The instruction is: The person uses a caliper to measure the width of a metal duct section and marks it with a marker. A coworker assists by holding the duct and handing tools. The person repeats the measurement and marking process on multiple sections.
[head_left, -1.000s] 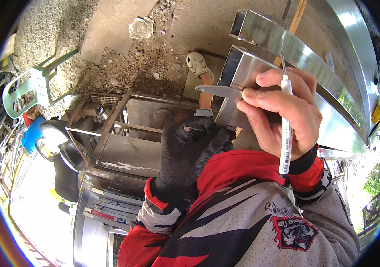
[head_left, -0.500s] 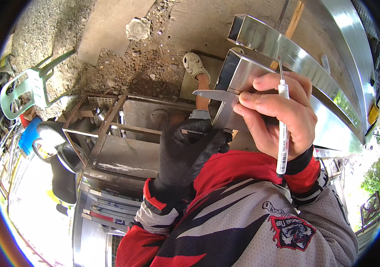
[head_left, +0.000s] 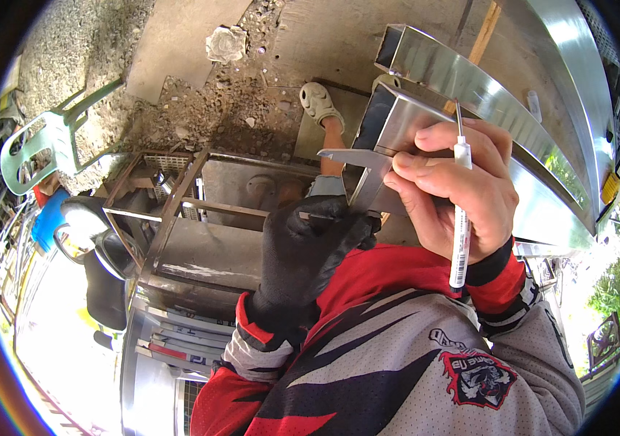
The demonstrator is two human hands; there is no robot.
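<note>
**Caliper strung slantwise between two hands, the bare one nearer the tube**

At the centre of the frame, what looks like a caliper [head_left: 372, 182] runs from upper right to lower left, with one pointed arm sticking out toward the left. The gloved left hand [head_left: 299, 243] is closed around its lower end, fingers curled in tight. The bare right hand [head_left: 466, 185] pinches the upper end between thumb and fingertips, and it has a white pen [head_left: 461, 240] tucked between its fingers as well. That pen stands almost upright in the picture, its thin metal tip toward the top.

Just beyond the caliper lies the tube [head_left: 413, 120], square and shiny, its dark mouth facing left and its long axis sloping down to the lower right, behind the right hand. So the two lengths cross rather than run alongside, and the right hand is plainly the nearer to the tube; the left sits below and left of its mouth. Whether the caliper touches the metal, I can't tell from here.

A second tube [head_left: 448, 65] lies above the first, toward the upper right, and a pale clog [head_left: 317, 103] shows to the left of the tube's mouth.
</note>
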